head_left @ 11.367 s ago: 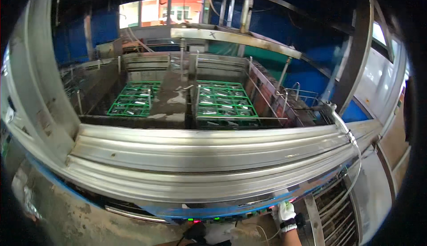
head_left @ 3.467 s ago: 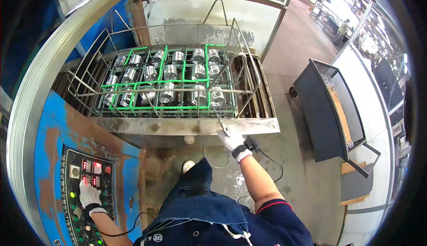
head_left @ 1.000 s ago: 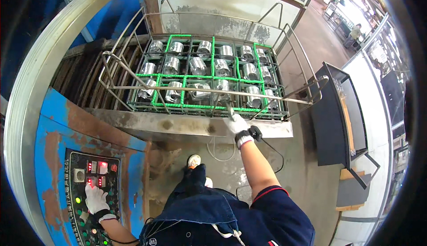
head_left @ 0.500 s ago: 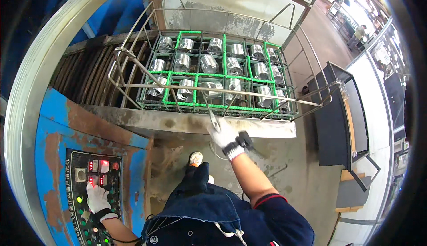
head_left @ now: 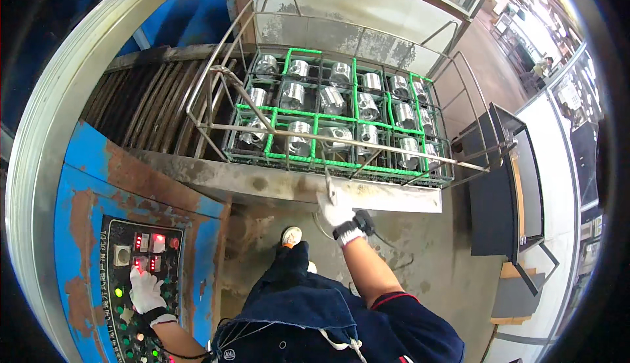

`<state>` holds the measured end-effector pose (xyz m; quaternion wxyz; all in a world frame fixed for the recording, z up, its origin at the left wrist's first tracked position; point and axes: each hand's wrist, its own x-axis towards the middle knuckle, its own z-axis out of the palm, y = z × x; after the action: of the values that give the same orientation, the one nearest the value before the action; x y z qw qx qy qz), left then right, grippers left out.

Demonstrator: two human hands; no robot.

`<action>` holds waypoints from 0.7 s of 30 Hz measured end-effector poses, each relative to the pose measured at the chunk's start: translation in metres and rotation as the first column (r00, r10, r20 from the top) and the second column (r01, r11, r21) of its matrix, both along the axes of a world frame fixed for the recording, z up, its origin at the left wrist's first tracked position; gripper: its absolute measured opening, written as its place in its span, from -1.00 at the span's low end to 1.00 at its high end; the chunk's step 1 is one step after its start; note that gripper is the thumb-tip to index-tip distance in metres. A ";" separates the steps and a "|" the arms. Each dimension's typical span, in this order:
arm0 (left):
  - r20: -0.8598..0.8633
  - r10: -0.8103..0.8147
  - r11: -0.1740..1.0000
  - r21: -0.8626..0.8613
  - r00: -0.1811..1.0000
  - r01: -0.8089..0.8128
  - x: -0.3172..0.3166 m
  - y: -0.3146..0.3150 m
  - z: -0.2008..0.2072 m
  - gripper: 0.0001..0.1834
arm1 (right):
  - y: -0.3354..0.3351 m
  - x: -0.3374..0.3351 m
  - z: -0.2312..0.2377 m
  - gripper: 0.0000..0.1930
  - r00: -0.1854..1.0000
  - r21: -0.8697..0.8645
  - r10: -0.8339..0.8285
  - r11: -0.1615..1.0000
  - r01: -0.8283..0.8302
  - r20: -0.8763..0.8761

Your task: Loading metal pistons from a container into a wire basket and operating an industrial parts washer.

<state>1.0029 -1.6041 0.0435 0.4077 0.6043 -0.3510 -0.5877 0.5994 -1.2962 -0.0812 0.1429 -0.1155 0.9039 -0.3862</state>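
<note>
My left hand (head_left: 146, 291), in a white glove, rests at the control panel (head_left: 125, 227) with its fingers stretched out. One fingertip touches the panel just below a small red-lit display (head_left: 140, 262). My gloved right hand (head_left: 336, 211) is closed around a slim grey tool (head_left: 330, 191) with a thin tip, which looks like an air blow gun. The tool points toward the near side of a wire basket (head_left: 308, 160) with green-wrapped dividers. Several shiny metal pistons (head_left: 331, 100) sit in its compartments, some upright and some tilted. My palm and fingers hide the tool's grip.
A metal rail frame (head_left: 295, 132) surrounds the basket, above a metal ledge (head_left: 394, 196). Dark rollers (head_left: 147, 104) lie left of it. At right stand a black cabinet (head_left: 492, 199) and glazed panels. A thin hose loops below my right hand. Another person (head_left: 541, 69) is far off.
The view has shifted, so the basket and panel appear farther right. My left fingertip stays at the panel. My right hand still holds the tool near the basket's front edge.
</note>
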 end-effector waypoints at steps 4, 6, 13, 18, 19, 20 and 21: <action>-0.073 -0.041 0.997 0.059 0.997 0.046 0.013 -0.013 -0.007 -0.62 | -0.020 0.019 0.014 -0.66 0.991 -0.048 0.135 0.990 -0.135 0.015; -0.048 -0.127 0.992 -0.028 0.991 0.125 0.001 -0.010 0.002 -0.58 | -0.031 -0.006 0.008 -0.63 0.996 -0.005 0.082 0.997 -0.082 0.025; -0.126 -0.035 0.999 -0.006 0.991 0.035 0.002 -0.025 0.005 -0.66 | -0.064 -0.028 0.023 -0.59 0.997 0.121 0.083 0.989 -0.083 0.007; -0.067 -0.011 1.000 -0.006 0.998 0.011 0.003 -0.033 0.011 -0.68 | -0.053 -0.013 0.026 -0.56 0.990 0.104 0.123 0.986 -0.131 0.072; -0.068 -0.001 1.000 -0.009 0.998 0.000 0.007 -0.036 0.010 -0.68 | -0.051 -0.002 0.029 -0.55 0.991 0.102 0.112 0.988 -0.119 0.067; -0.066 -0.052 0.999 0.001 0.996 0.052 0.005 -0.042 0.004 -0.67 | -0.040 0.004 -0.004 -0.58 0.992 -0.072 0.123 0.989 -0.125 -0.031; -0.056 -0.102 0.995 0.008 0.993 0.103 0.003 -0.047 0.003 -0.66 | -0.031 0.012 -0.038 -0.61 0.985 -0.244 0.119 0.959 -0.147 -0.124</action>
<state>1.0059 -1.6514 0.0462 0.3832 0.5710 -0.3669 -0.6265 0.6118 -1.3277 -0.1194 0.1035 -0.2141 0.8440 -0.4807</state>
